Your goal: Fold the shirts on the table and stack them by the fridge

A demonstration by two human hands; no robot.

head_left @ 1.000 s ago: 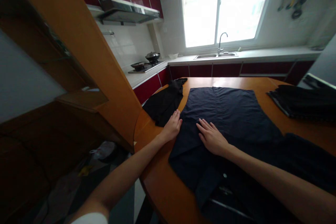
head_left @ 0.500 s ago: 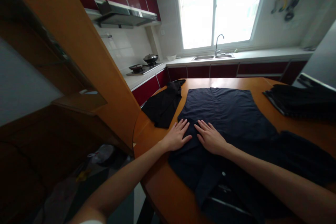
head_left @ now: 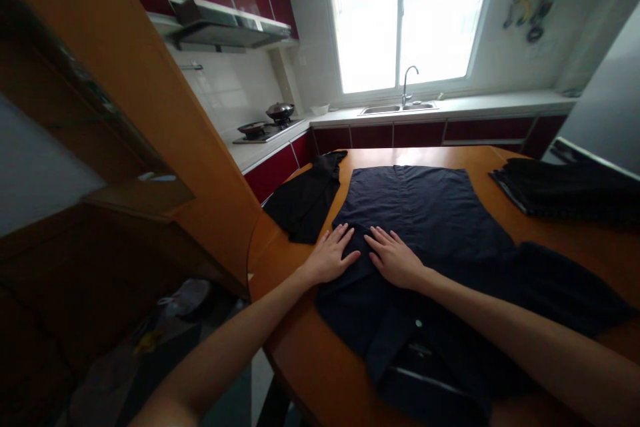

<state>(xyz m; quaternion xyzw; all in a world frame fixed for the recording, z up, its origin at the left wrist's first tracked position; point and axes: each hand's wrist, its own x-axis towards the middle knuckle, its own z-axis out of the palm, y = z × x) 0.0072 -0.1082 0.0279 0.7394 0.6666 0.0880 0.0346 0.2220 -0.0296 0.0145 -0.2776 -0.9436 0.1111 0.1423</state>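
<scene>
Navy shirt [head_left: 425,213] lengthwise toward window [head_left: 367,27], collar [head_left: 387,345] nearest; left hand [head_left: 330,257], right hand [head_left: 396,260] open flat, gripping nothing.

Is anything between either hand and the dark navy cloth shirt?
Nothing visible: the left hand and right hand both rest directly on the dark navy cloth shirt. A black cloth garment lies apart, to its left.

Navy shirt [head_left: 430,207], black garments [head_left: 307,203] on brown table [head_left: 320,373]
</scene>
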